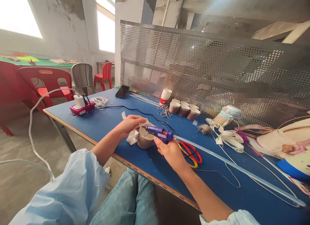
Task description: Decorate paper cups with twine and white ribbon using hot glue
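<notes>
My right hand (169,150) is wrapped round the handle of a blue hot glue gun (160,132), its nozzle pointing left. A long clear glue stick (218,157) sticks out from the gun's back. Between the fingers of my left hand (132,123) is a white ribbon (132,137) with dark printed letters, its loose end hanging down. Just below both hands, a brown cord-wrapped cup (145,141) stands near the table's front edge. The nozzle is over the cup's rim, close to the ribbon; whether it touches is too small to tell.
Scissors (193,155) with red and yellow handles lie beside my right wrist. Behind are wrapped cups (184,108), stacked paper cups (166,96) and a phone (122,91). A pink power strip (82,108) sits left; a light-blue bottle (227,115) and bag (283,139) are right.
</notes>
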The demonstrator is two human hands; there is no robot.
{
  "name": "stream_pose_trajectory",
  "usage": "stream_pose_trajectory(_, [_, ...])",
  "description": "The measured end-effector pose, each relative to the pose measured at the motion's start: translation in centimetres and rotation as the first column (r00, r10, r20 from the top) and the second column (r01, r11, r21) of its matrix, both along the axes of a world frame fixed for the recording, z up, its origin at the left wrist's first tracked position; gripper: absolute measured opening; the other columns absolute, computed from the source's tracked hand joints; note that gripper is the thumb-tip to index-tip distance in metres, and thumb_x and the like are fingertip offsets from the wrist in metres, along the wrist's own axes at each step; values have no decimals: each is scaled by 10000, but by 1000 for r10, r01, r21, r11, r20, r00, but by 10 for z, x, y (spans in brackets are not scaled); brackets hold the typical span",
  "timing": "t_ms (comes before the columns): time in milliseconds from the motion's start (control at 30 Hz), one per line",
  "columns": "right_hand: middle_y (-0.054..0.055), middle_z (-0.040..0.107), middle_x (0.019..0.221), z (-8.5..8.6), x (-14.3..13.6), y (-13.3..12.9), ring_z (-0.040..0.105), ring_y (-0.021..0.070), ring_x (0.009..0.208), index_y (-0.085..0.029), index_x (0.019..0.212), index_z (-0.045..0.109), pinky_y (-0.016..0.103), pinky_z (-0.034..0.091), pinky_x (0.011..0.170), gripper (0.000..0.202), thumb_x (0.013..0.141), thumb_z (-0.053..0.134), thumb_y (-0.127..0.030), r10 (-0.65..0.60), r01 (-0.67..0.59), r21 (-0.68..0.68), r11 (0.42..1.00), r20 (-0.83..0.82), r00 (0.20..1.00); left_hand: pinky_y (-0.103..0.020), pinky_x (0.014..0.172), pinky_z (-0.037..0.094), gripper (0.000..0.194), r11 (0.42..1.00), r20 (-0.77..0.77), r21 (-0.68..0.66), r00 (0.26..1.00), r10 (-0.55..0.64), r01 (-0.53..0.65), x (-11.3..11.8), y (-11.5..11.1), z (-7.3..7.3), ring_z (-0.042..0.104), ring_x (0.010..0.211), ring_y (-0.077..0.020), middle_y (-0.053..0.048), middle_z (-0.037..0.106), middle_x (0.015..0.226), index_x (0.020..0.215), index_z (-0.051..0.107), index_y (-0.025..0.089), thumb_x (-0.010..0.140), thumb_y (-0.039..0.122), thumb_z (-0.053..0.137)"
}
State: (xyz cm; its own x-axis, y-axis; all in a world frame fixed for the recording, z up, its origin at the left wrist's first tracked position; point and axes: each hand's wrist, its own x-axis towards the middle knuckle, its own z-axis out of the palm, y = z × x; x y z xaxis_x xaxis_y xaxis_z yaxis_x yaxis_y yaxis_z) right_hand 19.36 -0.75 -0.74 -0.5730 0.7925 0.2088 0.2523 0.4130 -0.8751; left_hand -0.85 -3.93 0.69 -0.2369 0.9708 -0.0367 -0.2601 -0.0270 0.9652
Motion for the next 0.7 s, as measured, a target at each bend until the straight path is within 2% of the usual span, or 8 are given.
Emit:
stream_pose_trajectory(133, [-30, 474, 591, 7, 3, 0, 396, 88, 467, -186, 660, 509, 234, 331, 445, 423, 788, 605, -577, 62, -73, -203, 977, -57, 996, -233, 540, 385, 274, 1000, 5, -1, 1000, -11, 11, -2, 1, -2, 532, 531, -103, -12, 636, 597, 671, 700, 124, 618, 370, 809])
stream_pose_trajectory(300, [-34, 480, 550, 30, 16, -5, 385, 76, 441, -169, 644, 557, 229, 320, 444, 382, 745, 625, -531, 49, -52, -277, 960, -17, 999, -227, 531, 378, 307, 1000, 12, -6, 1000, -18, 18, -2, 0, -3, 511, 521, -93, 6, 603, 566, 618, 652, 130, 624, 390, 815])
stream_pose_trajectory(400, [0, 570, 639, 38, 23, -8, 406, 74, 447, -161, 696, 594, 241, 335, 456, 344, 733, 627, -501, 41, -54, -304, 951, -50, 998, -222, 534, 388, 318, 1000, 18, -6, 1000, -22, 22, -3, -1, -2, 531, 549, -99, 3, 612, 588, 628, 654, 130, 610, 397, 824])
stream_pose_trajectory(600, [25, 627, 739, 37, 22, -17, 429, 64, 439, -158, 782, 597, 241, 334, 461, 353, 742, 643, -505, 52, -105, -452, 886, -128, 990, -214, 545, 408, 327, 999, 9, -14, 999, -34, 34, -5, -1, -3, 548, 582, -100, -9, 632, 631, 650, 673, 122, 620, 410, 824])
stream_pose_trajectory(700, [5, 605, 667, 34, 18, -20, 432, 69, 430, -154, 809, 596, 235, 320, 456, 359, 755, 640, -507, 64, -126, -477, 870, -144, 988, -216, 549, 414, 332, 999, 8, -23, 999, -32, 32, -5, -2, -3, 551, 587, -101, -12, 638, 646, 669, 683, 122, 613, 414, 829])
